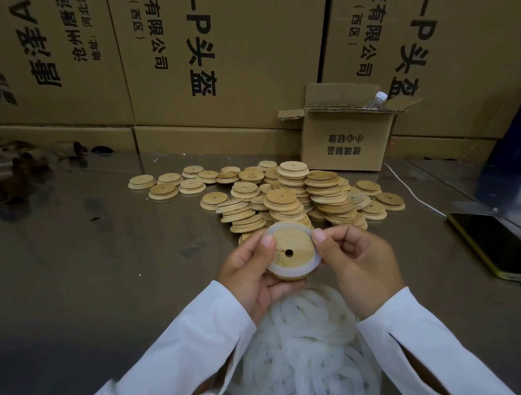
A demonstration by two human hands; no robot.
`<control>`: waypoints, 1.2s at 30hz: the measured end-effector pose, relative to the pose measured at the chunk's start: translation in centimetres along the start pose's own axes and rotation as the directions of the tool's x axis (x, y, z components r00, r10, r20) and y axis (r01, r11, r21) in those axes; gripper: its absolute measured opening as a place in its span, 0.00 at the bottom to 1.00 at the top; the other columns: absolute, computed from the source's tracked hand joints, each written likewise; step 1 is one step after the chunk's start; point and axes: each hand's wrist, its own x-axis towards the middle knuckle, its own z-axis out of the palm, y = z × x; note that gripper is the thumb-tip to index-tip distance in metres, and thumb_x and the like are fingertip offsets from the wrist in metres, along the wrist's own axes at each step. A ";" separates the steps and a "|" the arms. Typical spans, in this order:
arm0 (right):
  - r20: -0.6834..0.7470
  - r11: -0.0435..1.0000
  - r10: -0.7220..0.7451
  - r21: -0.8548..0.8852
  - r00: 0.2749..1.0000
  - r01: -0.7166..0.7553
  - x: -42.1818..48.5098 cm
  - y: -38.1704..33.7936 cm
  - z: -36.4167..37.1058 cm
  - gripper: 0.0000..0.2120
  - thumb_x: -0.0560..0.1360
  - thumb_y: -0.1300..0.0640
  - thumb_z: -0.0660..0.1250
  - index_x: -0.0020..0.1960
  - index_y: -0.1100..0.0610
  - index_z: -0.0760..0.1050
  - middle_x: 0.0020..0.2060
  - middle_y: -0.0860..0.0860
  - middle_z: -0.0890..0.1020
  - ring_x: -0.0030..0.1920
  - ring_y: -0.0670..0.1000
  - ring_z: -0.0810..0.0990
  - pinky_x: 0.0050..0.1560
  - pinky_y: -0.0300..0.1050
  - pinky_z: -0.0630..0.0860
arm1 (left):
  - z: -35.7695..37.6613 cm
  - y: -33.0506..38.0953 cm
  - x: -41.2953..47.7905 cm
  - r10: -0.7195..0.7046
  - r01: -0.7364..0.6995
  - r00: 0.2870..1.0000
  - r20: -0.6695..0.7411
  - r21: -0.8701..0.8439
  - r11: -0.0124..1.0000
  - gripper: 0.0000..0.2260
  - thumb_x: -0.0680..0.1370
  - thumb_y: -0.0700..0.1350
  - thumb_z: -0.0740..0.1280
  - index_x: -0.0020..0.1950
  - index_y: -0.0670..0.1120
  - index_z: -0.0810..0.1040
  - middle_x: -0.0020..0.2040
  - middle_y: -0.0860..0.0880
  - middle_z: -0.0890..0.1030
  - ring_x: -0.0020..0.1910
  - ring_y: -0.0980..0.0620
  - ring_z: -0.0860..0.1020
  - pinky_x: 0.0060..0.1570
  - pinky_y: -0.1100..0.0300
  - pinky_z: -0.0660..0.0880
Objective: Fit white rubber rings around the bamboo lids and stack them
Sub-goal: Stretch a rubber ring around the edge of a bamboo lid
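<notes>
At the far left, some dark, blurred clutter [12, 168] lies on the shiny metal tabletop [101, 265]; I can't tell what it is. Tall printed cartons [200, 45] form a wall along the back. In front of them, a few loose lids [164, 184] lie flat and apart from one another. To their right is a bigger pile of lids [298, 193], some in leaning stacks.

Just in front of that pile, the person in white sleeves holds one bamboo lid [293, 246] up off the tabletop, its face with the small centre hole turned toward them. The left hand [247, 271] cups it from below, its grip curled round the lid with the thumb pressed on the left edge. A white rubber ring [292, 272] lies around the raised face. The right hand [358, 261] has its grip pinching the ring's upper right edge between thumb and forefinger.

Under the wrists sits a heap of white rings [306, 348]. Further back on the right stands a small open box [345, 138] with a bottle [377, 101] poking out. A white cable [411, 195] runs to a phone [496, 246] lying flat near the right edge.
</notes>
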 end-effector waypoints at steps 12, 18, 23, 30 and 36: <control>-0.079 1.000 -0.015 0.022 0.997 0.017 -0.7 0.8 0.9 0.05 0.71 0.64 0.69 0.37 0.57 0.78 0.31 0.49 0.80 0.33 0.44 0.77 0.36 0.31 0.75 | 0.2 0.1 0.1 0.062 -0.062 0.998 -0.018 -0.038 0.997 0.15 0.69 0.44 0.63 0.54 0.42 0.76 0.45 0.43 0.84 0.43 0.46 0.83 0.35 0.58 0.80; -0.101 0.999 -0.026 -0.027 0.995 0.024 -0.3 1.1 0.4 0.08 0.71 0.65 0.67 0.35 0.56 0.77 0.28 0.42 0.80 0.32 0.41 0.77 0.36 0.30 0.74 | -0.5 -0.4 0.1 0.079 -0.069 0.996 -0.050 0.166 0.984 0.17 0.64 0.34 0.74 0.52 0.44 0.79 0.45 0.42 0.84 0.44 0.45 0.83 0.43 0.50 0.81; -0.063 0.990 -0.060 -0.131 0.996 0.051 -0.4 1.2 0.4 0.07 0.70 0.62 0.68 0.35 0.54 0.78 0.31 0.45 0.81 0.33 0.40 0.76 0.37 0.30 0.73 | -1.0 -0.5 0.2 0.076 -0.051 0.995 -0.064 0.334 0.941 0.14 0.63 0.42 0.73 0.47 0.45 0.81 0.43 0.43 0.85 0.44 0.46 0.82 0.46 0.53 0.80; -0.021 0.984 -0.049 -0.170 0.999 0.044 0.0 0.6 -0.1 0.08 0.72 0.61 0.68 0.35 0.52 0.77 0.32 0.45 0.80 0.34 0.40 0.75 0.39 0.29 0.72 | -1.0 -0.4 0.4 0.134 -0.094 0.987 -0.090 0.357 0.929 0.12 0.64 0.46 0.74 0.45 0.47 0.81 0.42 0.45 0.84 0.43 0.46 0.82 0.45 0.50 0.79; 0.017 0.983 -0.069 -0.172 0.997 0.071 -0.1 -0.2 -0.3 0.07 0.72 0.61 0.68 0.37 0.53 0.77 0.34 0.48 0.80 0.35 0.42 0.76 0.38 0.29 0.72 | -0.8 -0.1 0.3 0.148 -0.130 0.987 -0.065 0.226 0.965 0.15 0.63 0.44 0.76 0.48 0.43 0.80 0.41 0.43 0.83 0.41 0.47 0.82 0.41 0.54 0.80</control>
